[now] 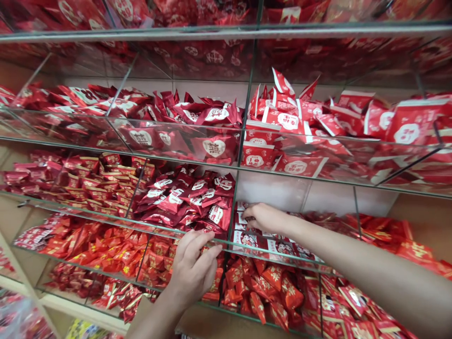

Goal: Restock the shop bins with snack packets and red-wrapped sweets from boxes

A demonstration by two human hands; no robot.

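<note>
My right hand [263, 218] reaches into a compartment of small white-and-red packets [245, 238], its bent fingertips down among those at the left side. Whether a packet is between its fingers is hidden. My left hand [196, 263] is at the front glass edge [158, 229] of the shelf, its fingers slightly bent and apart, holding nothing. Just behind the left hand, dark red packets with white labels [174, 195] fill the neighbouring compartment. Red packets with gold print [273, 287] lie on the tier below, right of the left hand.
Glass dividers split the tiers into compartments. Above the hands, a shelf edge [318, 181] runs across, with red-and-white packets [287, 121] behind its glass. Orange-red packets [102, 249] lie at the lower left. Brown cardboard [226, 325] is at the bottom.
</note>
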